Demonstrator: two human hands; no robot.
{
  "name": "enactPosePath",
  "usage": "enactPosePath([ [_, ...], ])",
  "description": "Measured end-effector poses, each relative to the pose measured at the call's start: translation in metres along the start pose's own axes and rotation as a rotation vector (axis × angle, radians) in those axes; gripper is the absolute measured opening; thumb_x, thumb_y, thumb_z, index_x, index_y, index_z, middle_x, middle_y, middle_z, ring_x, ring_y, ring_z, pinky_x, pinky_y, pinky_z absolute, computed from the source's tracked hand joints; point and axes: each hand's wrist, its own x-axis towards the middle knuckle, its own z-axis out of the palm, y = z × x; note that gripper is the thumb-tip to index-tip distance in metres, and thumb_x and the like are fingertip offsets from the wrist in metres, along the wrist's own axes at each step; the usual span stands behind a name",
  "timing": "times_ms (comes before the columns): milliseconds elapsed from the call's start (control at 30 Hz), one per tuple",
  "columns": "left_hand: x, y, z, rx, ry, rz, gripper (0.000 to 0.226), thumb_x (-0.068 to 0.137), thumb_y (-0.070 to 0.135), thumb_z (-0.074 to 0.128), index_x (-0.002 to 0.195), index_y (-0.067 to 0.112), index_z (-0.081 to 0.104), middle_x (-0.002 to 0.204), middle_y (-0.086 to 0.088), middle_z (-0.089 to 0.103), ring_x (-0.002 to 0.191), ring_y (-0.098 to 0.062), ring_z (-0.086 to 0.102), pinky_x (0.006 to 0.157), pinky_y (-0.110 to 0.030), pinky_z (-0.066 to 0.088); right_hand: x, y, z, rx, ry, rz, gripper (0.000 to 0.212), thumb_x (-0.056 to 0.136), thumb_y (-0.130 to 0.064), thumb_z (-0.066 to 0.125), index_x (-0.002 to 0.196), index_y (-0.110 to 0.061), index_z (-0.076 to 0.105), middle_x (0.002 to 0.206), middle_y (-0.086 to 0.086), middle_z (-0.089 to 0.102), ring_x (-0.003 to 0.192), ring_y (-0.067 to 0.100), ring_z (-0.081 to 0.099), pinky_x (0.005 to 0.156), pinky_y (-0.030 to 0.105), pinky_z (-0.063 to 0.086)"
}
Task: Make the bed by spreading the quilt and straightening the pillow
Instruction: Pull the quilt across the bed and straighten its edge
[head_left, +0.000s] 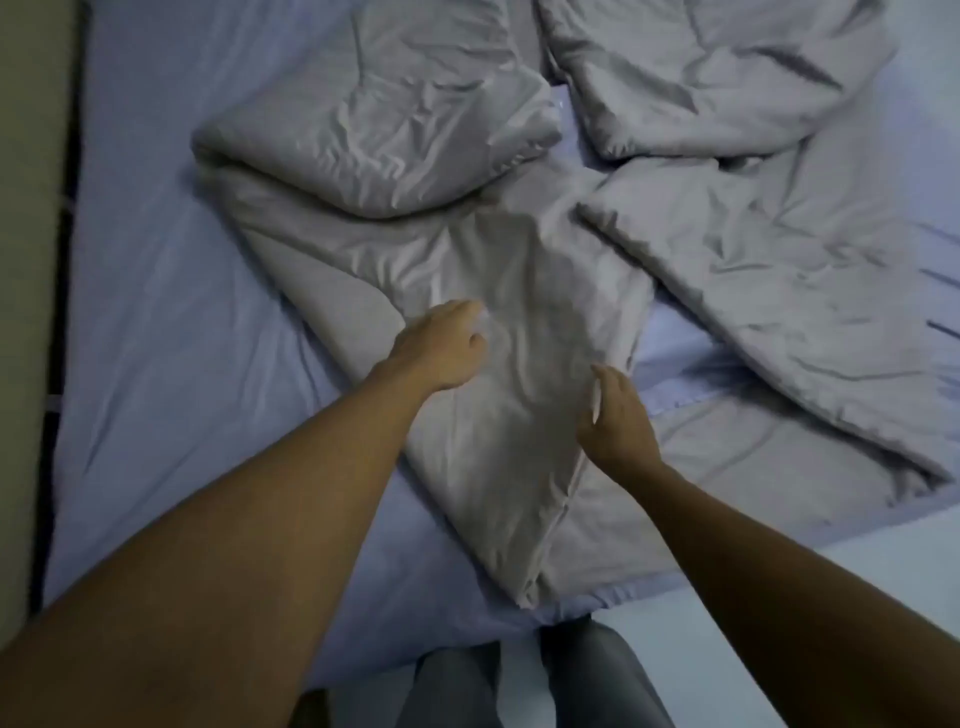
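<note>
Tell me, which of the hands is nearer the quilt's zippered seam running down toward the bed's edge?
Right. The right hand sits against the seam, at its upper end. The left hand rests on the quilt farther left, apart from the seam.

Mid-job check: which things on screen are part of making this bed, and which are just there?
Part of the job:
- grey quilt, crumpled and folded over itself
- left hand on the quilt
- right hand at a quilt fold
- lilac bedsheet

Just there:
- wall strip at the left edge
- person's legs below the bed edge
</note>
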Motion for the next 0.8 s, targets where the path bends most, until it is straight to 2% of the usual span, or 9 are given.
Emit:
enactPosePath([
  [67,0.032,0.011,0.009,-0.016,-0.007,0.034,0.055,0.1,0.032,0.039,0.154,0.022,0.03,0.16,-0.002,0.03,0.144,-0.025,0.035,0.116,-0.04,0.032,0.017,0.012,0.007,0.093,0.077,0.18,0.063,0.086,-0.012,0.059,0.145,-0.009,0.038,0.142,0.016,0.046,0.128,0.033,0.047,0.101,0.044,0.043],
  [167,0.085,0.028,0.028,-0.014,0.006,0.067,0.055,0.1,0.033,0.043,0.153,0.021,0.032,0.16,-0.002,0.031,0.142,-0.025,0.037,0.116,-0.039,0.032,0.036,0.033,0.031,0.214,0.194,0.321,0.057,0.089,-0.016,0.062,0.141,-0.008,0.038,0.14,0.014,0.04,0.127,0.031,0.045,0.102,0.042,0.042],
  [267,0.14,0.035,0.053,-0.032,0.047,0.126,0.055,0.1,0.028,0.047,0.152,0.017,0.033,0.163,-0.002,0.024,0.149,-0.02,0.024,0.121,-0.032,0.022,0.05,0.053,0.056,0.33,0.288,0.298,0.055,0.089,-0.015,0.066,0.136,-0.006,0.038,0.136,0.012,0.04,0.125,0.029,0.046,0.105,0.037,0.041],
  [367,0.189,0.036,0.074,-0.014,0.062,0.205,0.058,0.1,0.021,0.047,0.154,0.013,0.027,0.167,-0.002,0.004,0.154,-0.017,0.001,0.123,-0.029,0.01,0.058,0.065,0.074,0.388,0.35,0.216,0.051,0.086,0.0,0.059,0.133,-0.007,0.039,0.131,0.008,0.044,0.12,0.026,0.051,0.103,0.038,0.044],
  [467,0.223,0.034,0.086,0.043,0.06,0.282,0.065,0.101,0.02,0.043,0.158,0.012,0.012,0.166,-0.001,-0.015,0.153,-0.017,-0.012,0.125,-0.035,0.002,0.056,0.073,0.082,0.425,0.347,0.183,0.056,0.08,0.01,0.052,0.13,-0.014,0.04,0.127,-0.001,0.046,0.115,0.016,0.052,0.099,0.029,0.043],
  [533,0.24,0.033,0.088,0.081,0.108,0.32,0.066,0.099,0.015,0.038,0.158,0.01,0.008,0.166,-0.007,-0.016,0.153,-0.022,-0.015,0.125,-0.041,-0.002,0.051,0.079,0.087,0.411,0.316,0.19,0.058,0.08,0.009,0.053,0.127,-0.023,0.041,0.12,-0.006,0.05,0.097,0.007,0.055,0.086,0.021,0.043],
  [600,0.253,0.032,0.084,0.065,0.167,0.325,0.068,0.096,0.01,0.036,0.158,0.008,0.009,0.166,-0.011,-0.013,0.153,-0.025,-0.015,0.125,-0.041,-0.004,0.042,0.084,0.096,0.355,0.27,0.181,0.054,0.081,0.002,0.056,0.12,-0.031,0.041,0.111,-0.009,0.053,0.077,0.009,0.054,0.071,0.026,0.041],
  [700,0.273,0.03,0.072,0.075,0.181,0.369,0.074,0.093,0.012,0.04,0.158,0.012,0.005,0.167,-0.007,-0.01,0.154,-0.023,-0.006,0.125,-0.038,0.002,0.03,0.088,0.112,0.285,0.22,0.155,0.042,0.081,-0.01,0.052,0.113,-0.033,0.043,0.109,-0.003,0.055,0.074,0.018,0.056,0.065,0.034,0.042],
  [800,0.283,0.031,0.061,0.214,0.151,0.403,0.088,0.086,0.023,0.049,0.158,0.027,-0.001,0.166,0.001,0.01,0.148,-0.029,0.022,0.12,-0.047,0.022,0.029,0.087,0.123,0.241,0.212,0.178,0.037,0.082,-0.011,0.052,0.111,-0.032,0.044,0.106,0.004,0.057,0.075,0.018,0.054,0.062,0.036,0.043],
])
